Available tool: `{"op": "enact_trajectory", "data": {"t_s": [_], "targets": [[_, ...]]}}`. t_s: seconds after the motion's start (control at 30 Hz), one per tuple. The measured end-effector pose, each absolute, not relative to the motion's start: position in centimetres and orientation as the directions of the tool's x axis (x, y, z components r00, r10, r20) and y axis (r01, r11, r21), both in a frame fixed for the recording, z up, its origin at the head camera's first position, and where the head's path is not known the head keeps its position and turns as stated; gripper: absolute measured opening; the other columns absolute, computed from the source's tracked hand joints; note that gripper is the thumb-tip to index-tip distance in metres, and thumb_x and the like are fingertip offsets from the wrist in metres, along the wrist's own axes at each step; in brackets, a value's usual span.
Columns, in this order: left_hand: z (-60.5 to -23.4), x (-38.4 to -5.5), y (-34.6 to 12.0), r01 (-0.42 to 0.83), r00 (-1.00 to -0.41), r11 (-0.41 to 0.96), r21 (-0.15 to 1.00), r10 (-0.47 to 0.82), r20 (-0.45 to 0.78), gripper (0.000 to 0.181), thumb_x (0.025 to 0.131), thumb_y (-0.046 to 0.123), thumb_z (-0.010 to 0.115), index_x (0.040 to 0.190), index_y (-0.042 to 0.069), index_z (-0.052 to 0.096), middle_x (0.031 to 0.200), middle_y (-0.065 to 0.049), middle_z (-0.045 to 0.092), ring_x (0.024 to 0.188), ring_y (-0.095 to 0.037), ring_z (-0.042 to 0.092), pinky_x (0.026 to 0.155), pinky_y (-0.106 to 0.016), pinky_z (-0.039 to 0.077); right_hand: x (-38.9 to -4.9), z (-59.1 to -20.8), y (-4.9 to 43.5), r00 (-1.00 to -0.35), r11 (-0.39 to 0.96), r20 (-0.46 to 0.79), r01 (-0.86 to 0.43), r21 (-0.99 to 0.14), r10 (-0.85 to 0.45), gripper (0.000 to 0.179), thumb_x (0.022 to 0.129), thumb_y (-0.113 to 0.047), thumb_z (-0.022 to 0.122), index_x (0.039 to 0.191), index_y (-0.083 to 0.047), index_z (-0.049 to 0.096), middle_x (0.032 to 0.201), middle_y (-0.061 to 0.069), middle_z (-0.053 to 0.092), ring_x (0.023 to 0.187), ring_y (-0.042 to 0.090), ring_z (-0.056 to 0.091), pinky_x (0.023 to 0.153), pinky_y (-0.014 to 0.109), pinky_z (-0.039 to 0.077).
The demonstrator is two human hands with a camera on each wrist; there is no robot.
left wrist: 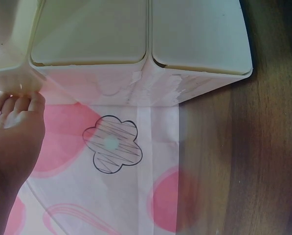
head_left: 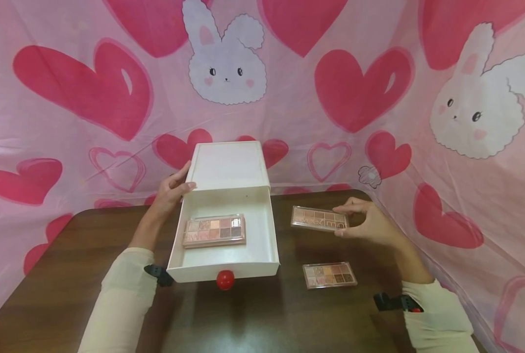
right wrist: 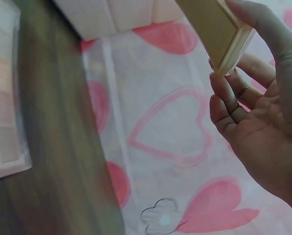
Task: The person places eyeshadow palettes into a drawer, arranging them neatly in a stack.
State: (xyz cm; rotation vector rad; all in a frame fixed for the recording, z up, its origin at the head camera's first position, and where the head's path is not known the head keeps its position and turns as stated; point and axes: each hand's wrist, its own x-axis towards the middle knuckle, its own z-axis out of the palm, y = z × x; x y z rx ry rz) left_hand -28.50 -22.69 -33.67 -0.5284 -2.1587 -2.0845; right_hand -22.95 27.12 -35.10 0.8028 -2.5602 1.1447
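Observation:
A white drawer box [head_left: 228, 164] stands on the table, its drawer [head_left: 262, 252] pulled out toward me, with a red round knob [head_left: 225, 280] in front. One eyeshadow palette [head_left: 214, 230] lies inside the drawer. My left hand [head_left: 174, 189] grips the box's left side near the top; its fingers also show at the box in the left wrist view. To the right of the drawer, my right hand [head_left: 365, 220] pinches a second eyeshadow palette [head_left: 317, 218] by its right end, above the table. A third eyeshadow palette [head_left: 330, 274] lies on the table below it.
The dark wooden table [head_left: 244, 323] ends at a pink cloth [head_left: 288, 113] printed with hearts and rabbits, which hangs behind and on the right. In the left wrist view, white panels [left wrist: 92, 32] of the box's side stand by the cloth.

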Motion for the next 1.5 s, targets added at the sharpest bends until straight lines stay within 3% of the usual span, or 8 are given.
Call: {"op": "enact_trajectory", "data": {"t_s": [0.4,0.67,1.1,1.5], "targets": [[-33.6,-28.4,-22.7,0.31,-0.94,0.038,0.95,0.165,0.3,0.069,0.094,0.01,0.051,0.159,0.006,0.028,0.168,-0.016,0.026,0.114,0.002,0.052,0.09,-0.012,0.053,-22.4,-32.0,25.2,-0.734,0.429,0.512,-0.677,-0.598,-0.446,0.053,0.063,0.0,0.091,0.113,-0.003,0.077,0.093,-0.002,0.066,0.092,0.004,0.055,0.094,0.018,0.036],[-33.6,-28.6,-22.7,0.319,-0.935,0.029,0.947,0.171,0.309,0.069,0.094,0.009,0.051,0.159,0.004,0.027,0.168,-0.018,0.024,0.111,0.003,0.054,0.088,-0.013,0.055,-21.6,-30.7,23.2,-0.72,0.501,0.513,-0.694,-0.517,-0.468,0.053,0.064,-0.016,0.095,0.114,-0.015,0.079,0.094,-0.008,0.066,0.094,0.004,0.055,0.088,0.02,0.041],[-33.7,-28.6,-22.7,0.311,-0.938,0.032,0.95,0.173,0.301,0.071,0.094,0.01,0.051,0.16,0.006,0.026,0.168,-0.016,0.025,0.117,0.001,0.051,0.091,-0.01,0.052,-21.8,-29.9,19.8,-0.708,0.428,0.483,-0.701,-0.571,-0.515,0.053,0.064,-0.014,0.095,0.115,-0.011,0.078,0.1,-0.003,0.069,0.096,0.005,0.058,0.091,0.019,0.044],[-33.8,-28.7,-22.8,0.303,-0.937,0.012,0.953,0.186,0.296,0.071,0.094,0.008,0.05,0.16,0.005,0.024,0.169,-0.017,0.021,0.118,0.002,0.05,0.091,-0.01,0.053,-22.1,-29.4,15.9,-0.678,0.384,0.459,-0.718,-0.58,-0.574,0.055,0.065,-0.02,0.095,0.117,-0.013,0.078,0.098,-0.003,0.066,0.097,0.011,0.057,0.089,0.029,0.05]]}}
